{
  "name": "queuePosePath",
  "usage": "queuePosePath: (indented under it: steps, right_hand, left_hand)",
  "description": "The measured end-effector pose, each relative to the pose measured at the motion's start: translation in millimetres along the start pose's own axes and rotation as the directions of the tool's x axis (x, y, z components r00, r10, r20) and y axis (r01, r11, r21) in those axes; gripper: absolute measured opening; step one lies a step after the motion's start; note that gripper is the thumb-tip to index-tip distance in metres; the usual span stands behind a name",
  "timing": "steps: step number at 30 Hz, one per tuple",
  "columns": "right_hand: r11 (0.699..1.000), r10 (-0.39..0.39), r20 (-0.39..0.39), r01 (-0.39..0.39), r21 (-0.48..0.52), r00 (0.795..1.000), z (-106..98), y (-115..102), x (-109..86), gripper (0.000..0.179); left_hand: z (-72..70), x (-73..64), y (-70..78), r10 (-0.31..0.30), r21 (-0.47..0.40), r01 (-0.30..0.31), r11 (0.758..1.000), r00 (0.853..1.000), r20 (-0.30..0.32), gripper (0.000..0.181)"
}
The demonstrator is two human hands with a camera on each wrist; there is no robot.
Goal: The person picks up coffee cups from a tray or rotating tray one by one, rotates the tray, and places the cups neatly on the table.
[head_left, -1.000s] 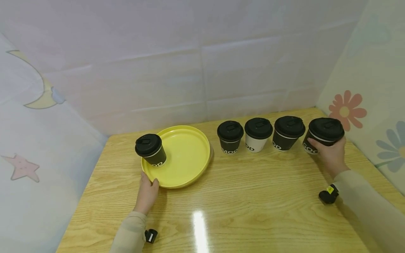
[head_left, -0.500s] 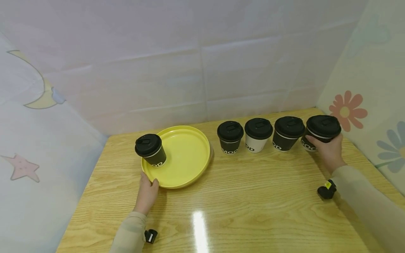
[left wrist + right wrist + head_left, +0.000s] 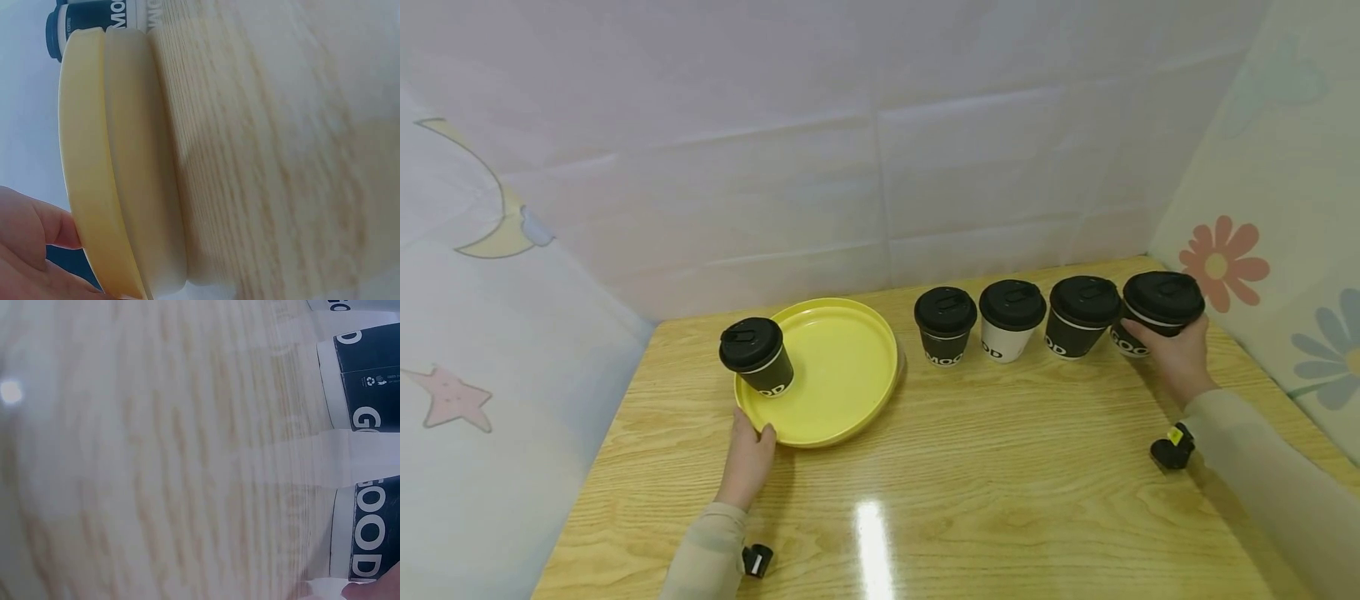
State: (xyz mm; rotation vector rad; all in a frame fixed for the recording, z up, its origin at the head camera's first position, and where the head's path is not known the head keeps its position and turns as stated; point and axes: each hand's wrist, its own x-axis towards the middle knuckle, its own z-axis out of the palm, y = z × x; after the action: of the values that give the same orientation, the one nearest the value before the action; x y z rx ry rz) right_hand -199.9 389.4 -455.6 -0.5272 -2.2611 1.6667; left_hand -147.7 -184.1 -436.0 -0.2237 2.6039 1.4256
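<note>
My left hand (image 3: 748, 458) pinches the near-left rim of a round yellow tray (image 3: 842, 367). In the left wrist view the thumb (image 3: 62, 230) touches the yellow rim (image 3: 94, 156), and a paler layer (image 3: 144, 156) lies beneath it. A black lidded paper coffee cup (image 3: 756, 357) stands at the tray's left side. My right hand (image 3: 1180, 358) grips the rightmost black lidded coffee cup (image 3: 1161, 300), thumb on its near-left side. In the right wrist view that cup (image 3: 372, 531) shows large white lettering, with a fingertip at the lower right corner.
Left of the gripped cup a row of lidded cups stands: a black cup (image 3: 1081, 317), a white cup (image 3: 1011, 321) and a smaller black cup (image 3: 945, 325). The wooden table (image 3: 1000, 475) meets a pale backdrop (image 3: 880, 167) behind and at both sides.
My right hand and its coffee cup have shifted slightly left and back, closer to the neighbouring black cup. The left hand, tray and other cups stay put.
</note>
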Motion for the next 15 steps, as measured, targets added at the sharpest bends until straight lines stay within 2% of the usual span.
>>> queuePosePath:
  steps: [15]
  right_hand:
    - [1.000, 0.013, -0.029, -0.014, -0.007, 0.999, 2.9, -1.7, 1.3, 0.098]
  left_hand:
    - [-0.4, 1.6, -1.9, -0.011, 0.012, 0.011, 1.000, 1.000, -0.002, 0.073]
